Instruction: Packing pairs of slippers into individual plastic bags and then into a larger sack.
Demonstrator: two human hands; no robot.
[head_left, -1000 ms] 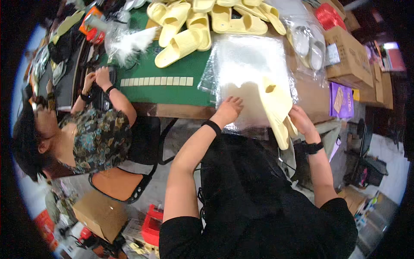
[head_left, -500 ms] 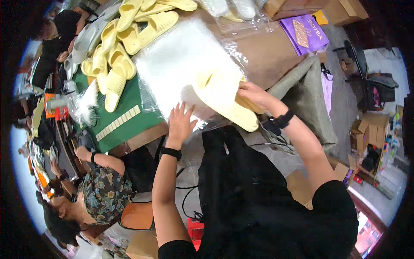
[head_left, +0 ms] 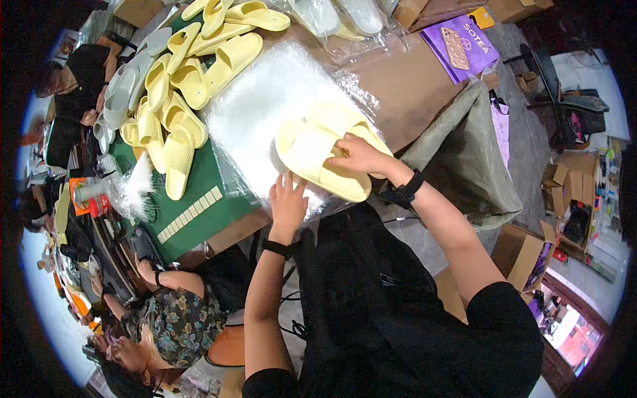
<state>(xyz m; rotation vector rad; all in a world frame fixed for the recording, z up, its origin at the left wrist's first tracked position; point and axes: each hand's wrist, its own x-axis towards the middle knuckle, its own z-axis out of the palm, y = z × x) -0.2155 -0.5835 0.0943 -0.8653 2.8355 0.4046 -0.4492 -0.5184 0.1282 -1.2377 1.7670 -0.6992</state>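
Setting: a crowded workshop seen from above, with a brown worktable (head_left: 424, 99) partly covered by a green mat (head_left: 199, 199).
Right hand: the right hand (head_left: 358, 158) rests on top of a pair of pale yellow foam slide sandals (head_left: 318, 156), fingers curled over the upper one and gripping it; a black wristband sits on that wrist.
Left hand: the left hand (head_left: 288, 202) lies flat, fingers spread wide, on the near edge of the stack of clear plastic bags (head_left: 265, 109), just beside the sandals' near end and holding nothing.
Held sandals: the pair lies stacked on the clear plastic at the table's near edge, soles roughly flat, long axis slanting from upper left to lower right.
Plastic bags: the glossy clear sheets cover the middle of the table, between the green mat and the bare brown surface.
Loose sandals: a heap of matching pale yellow slide sandals (head_left: 186, 73) lies on the mat at the left, well apart from both hands.
Far edge: white sandals wrapped in clear bags (head_left: 338, 14) lie at the top; a purple flat box (head_left: 461, 46) sits to their right.
Beside the table: a grey cloth sack (head_left: 468, 159) hangs open at the right.
Other person: someone in a patterned floral top (head_left: 176, 322) sits at lower left, near a row of pale tiles (head_left: 191, 213) on the mat.
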